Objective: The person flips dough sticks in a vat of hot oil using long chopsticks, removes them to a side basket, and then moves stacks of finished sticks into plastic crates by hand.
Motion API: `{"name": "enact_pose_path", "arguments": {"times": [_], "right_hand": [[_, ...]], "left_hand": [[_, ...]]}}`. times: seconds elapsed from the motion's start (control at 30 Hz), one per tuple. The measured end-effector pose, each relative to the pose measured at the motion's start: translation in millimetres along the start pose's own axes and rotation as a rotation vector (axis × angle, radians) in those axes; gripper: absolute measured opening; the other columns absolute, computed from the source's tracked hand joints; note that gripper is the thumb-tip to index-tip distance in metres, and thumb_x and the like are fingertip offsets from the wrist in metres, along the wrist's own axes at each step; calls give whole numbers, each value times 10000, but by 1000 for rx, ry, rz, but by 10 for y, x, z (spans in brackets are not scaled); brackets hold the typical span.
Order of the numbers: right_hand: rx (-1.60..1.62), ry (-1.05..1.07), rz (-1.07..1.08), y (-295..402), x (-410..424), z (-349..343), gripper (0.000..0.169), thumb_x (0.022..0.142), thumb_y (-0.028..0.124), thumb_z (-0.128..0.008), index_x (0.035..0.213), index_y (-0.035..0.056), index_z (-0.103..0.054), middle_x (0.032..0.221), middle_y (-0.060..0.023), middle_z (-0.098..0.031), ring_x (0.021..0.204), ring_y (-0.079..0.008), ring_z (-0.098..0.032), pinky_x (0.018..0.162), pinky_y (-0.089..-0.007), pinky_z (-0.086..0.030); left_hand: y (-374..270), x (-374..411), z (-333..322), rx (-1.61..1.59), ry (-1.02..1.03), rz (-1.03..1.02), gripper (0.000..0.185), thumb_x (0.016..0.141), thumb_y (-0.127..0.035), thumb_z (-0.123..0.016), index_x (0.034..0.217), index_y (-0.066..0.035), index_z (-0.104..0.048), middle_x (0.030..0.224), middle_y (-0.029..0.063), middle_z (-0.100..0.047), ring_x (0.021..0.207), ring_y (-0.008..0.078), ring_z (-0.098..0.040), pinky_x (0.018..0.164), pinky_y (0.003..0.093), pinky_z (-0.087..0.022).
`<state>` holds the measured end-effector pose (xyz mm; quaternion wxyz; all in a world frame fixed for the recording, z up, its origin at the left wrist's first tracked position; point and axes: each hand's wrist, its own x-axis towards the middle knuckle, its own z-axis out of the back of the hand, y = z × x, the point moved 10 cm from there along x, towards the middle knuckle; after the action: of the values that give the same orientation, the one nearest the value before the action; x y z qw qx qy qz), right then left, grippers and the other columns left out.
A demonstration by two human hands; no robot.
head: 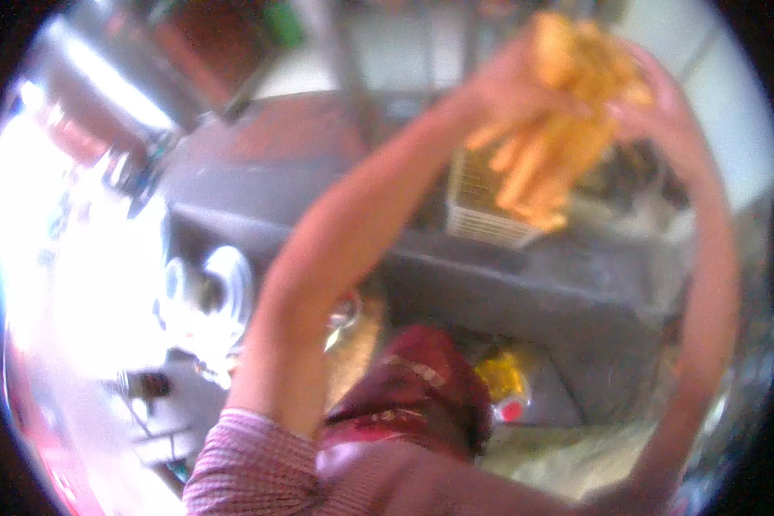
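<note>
Both of my arms reach forward over the dark counter. Between my hands is a thick bundle of long, carrot-like orange pieces (542,168), too blurred to name surely. My left hand (516,84) grips the bundle from the left side. On the right side, my right hand (651,116) curls round it. The lower ends hang loosely in front of a pale, slatted plastic basket (490,229) on the counter. Part of that basket is hidden by the pieces, and its contents do not show.
The dark stone-like counter (232,180) runs across in front of me, its front edge below the basket. Shiny metal ware (226,290) stands at left in strong glare. Low beside my body is a clear container with yellow contents and a red part (506,387).
</note>
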<state>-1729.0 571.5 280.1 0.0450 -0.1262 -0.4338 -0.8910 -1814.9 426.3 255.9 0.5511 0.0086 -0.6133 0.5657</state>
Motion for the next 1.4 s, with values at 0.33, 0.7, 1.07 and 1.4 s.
{"name": "enact_pose_path", "arguments": {"times": [0.33, 0.7, 1.07, 1.4], "right_hand": [[-337, 269, 44, 1682, -1334, -708, 887, 853, 146, -853, 1588, 9, -375, 1534, -212, -498, 1427, -327, -476, 1206, -456, -392], [-491, 190, 471, 3111, -2230, -2442, 842, 891, 406, -724, 1616, 150, -382, 1625, -137, -434, 1519, -301, -410, 1269, -514, -311], [-462, 629, 541, 5883, -4025, -4980, 1065, 766, 404, -902, 1631, 159, -332, 1613, -171, -411, 1506, -340, -419, 1259, -519, -328], [193, 1198, 732, 8417, -6332, -8246, 951, 841, 140, -886, 1601, 68, -318, 1459, -198, -558, 1347, -314, -597, 1125, -448, -511]], "left_hand": [[-1979, -1840, 41, -158, -342, -108, 1012, 653, -185, -947, 1506, -16, -429, 1422, 155, -592, 1355, 294, -550, 1173, 431, -428], [-3863, -4078, 910, -85, -674, 127, 813, 755, -247, -896, 1430, -26, -501, 1374, 214, -618, 1299, 339, -602, 1078, 441, -483], [-6287, -7127, 1531, 294, -1060, 117, 759, 796, -154, -859, 1431, -24, -463, 1286, 188, -618, 1269, 293, -605, 1071, 394, -476], [-8927, -10566, 2268, 812, -1359, 383, 764, 794, -159, -917, 1426, -76, -497, 1350, 153, -593, 1258, 321, -619, 1087, 429, -495]]}}
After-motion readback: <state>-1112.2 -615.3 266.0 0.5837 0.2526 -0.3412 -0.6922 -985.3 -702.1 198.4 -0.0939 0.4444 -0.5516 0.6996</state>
